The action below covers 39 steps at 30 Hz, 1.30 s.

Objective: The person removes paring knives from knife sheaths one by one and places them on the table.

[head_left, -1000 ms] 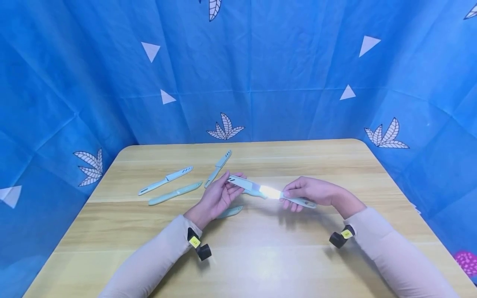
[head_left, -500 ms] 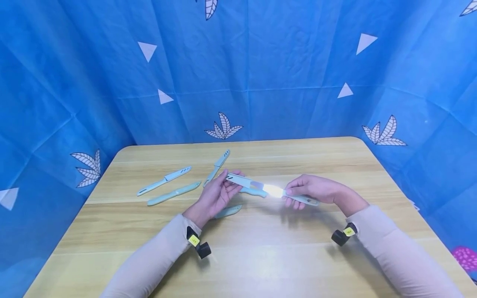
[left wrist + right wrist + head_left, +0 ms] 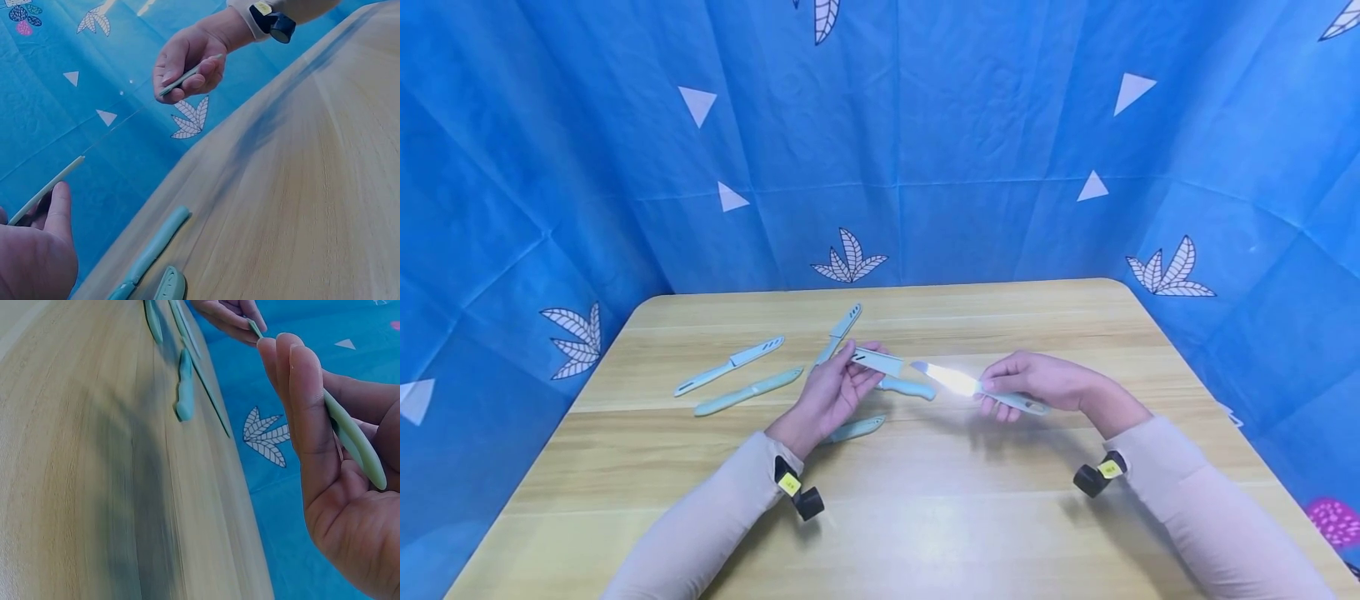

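Fingers of my right hand clamped on handle of bared knife, above wooden table. Left hand pinches sheath, mouth facing blade tip, slight gap between. Green tip and light-blue handle show past left hand. Farther leftward, three knives lie. Behind, blue curtain with white leaves, triangles.

Light falls from above, bright in the head view, where the knife blade glares pure white and the table shows a pale sheen toward 6 o'clock. Both wrist views look dimmer and bluer: in the left one, a soft shadow streaks toward 2 o'clock; in the right one, a broad, blurry-edged shadow spreads toward 7 o'clock.
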Each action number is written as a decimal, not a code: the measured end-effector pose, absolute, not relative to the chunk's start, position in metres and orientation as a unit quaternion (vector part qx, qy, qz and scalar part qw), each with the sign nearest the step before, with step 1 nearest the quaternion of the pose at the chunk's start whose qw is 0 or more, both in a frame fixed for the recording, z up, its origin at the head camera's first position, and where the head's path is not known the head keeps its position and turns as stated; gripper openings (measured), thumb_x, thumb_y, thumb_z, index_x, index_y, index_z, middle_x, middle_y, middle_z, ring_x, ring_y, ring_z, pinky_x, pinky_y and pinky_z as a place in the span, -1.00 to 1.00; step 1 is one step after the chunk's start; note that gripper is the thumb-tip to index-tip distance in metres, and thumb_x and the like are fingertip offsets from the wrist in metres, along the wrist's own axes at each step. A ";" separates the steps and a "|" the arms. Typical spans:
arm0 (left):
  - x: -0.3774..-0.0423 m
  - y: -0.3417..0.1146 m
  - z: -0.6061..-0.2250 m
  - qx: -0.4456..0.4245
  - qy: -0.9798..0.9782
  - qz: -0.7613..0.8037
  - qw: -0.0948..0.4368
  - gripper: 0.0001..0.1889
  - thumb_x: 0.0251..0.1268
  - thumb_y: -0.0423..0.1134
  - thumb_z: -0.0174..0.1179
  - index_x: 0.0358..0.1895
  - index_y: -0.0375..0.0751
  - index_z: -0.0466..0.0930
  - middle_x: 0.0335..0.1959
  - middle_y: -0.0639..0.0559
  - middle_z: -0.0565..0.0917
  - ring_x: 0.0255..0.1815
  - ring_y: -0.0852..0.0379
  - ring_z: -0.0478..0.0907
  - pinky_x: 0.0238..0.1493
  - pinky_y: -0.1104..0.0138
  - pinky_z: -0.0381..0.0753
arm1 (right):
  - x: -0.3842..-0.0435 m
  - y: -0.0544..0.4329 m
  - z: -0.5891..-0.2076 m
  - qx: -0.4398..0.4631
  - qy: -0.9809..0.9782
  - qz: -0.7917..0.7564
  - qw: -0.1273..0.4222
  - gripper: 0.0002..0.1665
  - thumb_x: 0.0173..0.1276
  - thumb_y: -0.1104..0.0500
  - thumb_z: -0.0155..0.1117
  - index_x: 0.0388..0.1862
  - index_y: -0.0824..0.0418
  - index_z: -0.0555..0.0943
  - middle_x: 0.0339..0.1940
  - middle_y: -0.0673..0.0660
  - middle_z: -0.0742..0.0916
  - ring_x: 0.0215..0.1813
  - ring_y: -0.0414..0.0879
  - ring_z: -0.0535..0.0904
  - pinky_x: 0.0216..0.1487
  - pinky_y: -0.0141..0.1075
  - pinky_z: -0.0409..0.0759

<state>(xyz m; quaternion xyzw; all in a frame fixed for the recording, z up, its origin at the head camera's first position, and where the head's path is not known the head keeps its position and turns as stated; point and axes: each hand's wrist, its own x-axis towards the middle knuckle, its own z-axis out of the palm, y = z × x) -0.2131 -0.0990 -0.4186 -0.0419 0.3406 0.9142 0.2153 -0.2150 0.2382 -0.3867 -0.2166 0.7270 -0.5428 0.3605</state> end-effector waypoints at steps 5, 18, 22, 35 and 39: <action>-0.215 -0.095 -0.418 -0.050 0.355 0.908 0.218 -0.55 0.60 -0.07 -0.13 0.27 -0.38 0.38 0.29 -0.32 0.44 0.22 -0.10 0.52 0.26 0.20 0.54 | -0.215 0.241 -0.386 -0.213 0.733 -0.540 0.354 -0.59 0.51 0.13 0.12 0.03 0.51 0.55 -0.08 0.59 0.61 -0.26 0.06 0.68 -0.20 -0.16 0.76; -0.221 -0.080 -0.414 -0.037 0.385 0.894 0.226 -0.62 0.59 -0.12 -0.10 0.12 -0.38 0.51 0.08 -0.27 0.61 0.08 -0.08 0.62 0.21 0.20 0.58 | -0.220 0.251 -0.381 -0.189 0.716 -0.579 0.340 -0.67 0.52 0.15 0.11 0.01 0.42 0.56 -0.15 0.47 0.67 -0.32 -0.04 0.65 -0.22 -0.17 0.75; -0.223 -0.072 -0.412 -0.042 0.392 0.889 0.235 -0.60 0.60 -0.12 -0.11 0.17 -0.40 0.47 0.08 -0.28 0.61 0.04 -0.06 0.64 0.20 0.22 0.59 | -0.221 0.254 -0.382 -0.175 0.713 -0.590 0.336 -0.63 0.55 0.16 0.06 0.08 0.47 0.50 -0.12 0.47 0.66 -0.32 -0.06 0.65 -0.19 -0.19 0.75; -0.231 -0.049 -0.405 -0.042 0.425 0.868 0.254 -0.54 0.59 -0.08 -0.10 0.22 -0.44 0.43 0.21 -0.40 0.49 0.14 -0.15 0.57 0.14 0.20 0.64 | -0.225 0.266 -0.377 -0.130 0.737 -0.594 0.294 -0.59 0.56 0.12 0.04 0.11 0.46 0.46 -0.10 0.35 0.68 -0.26 -0.06 0.64 -0.13 -0.23 0.73; -0.234 -0.045 -0.402 -0.036 0.425 0.865 0.264 -0.54 0.59 -0.12 -0.09 0.27 -0.46 0.38 0.21 -0.41 0.49 0.16 -0.18 0.55 0.14 0.20 0.64 | -0.226 0.272 -0.375 -0.121 0.732 -0.606 0.287 -0.62 0.56 0.12 0.05 0.10 0.42 0.49 -0.10 0.34 0.68 -0.26 -0.08 0.65 -0.16 -0.27 0.73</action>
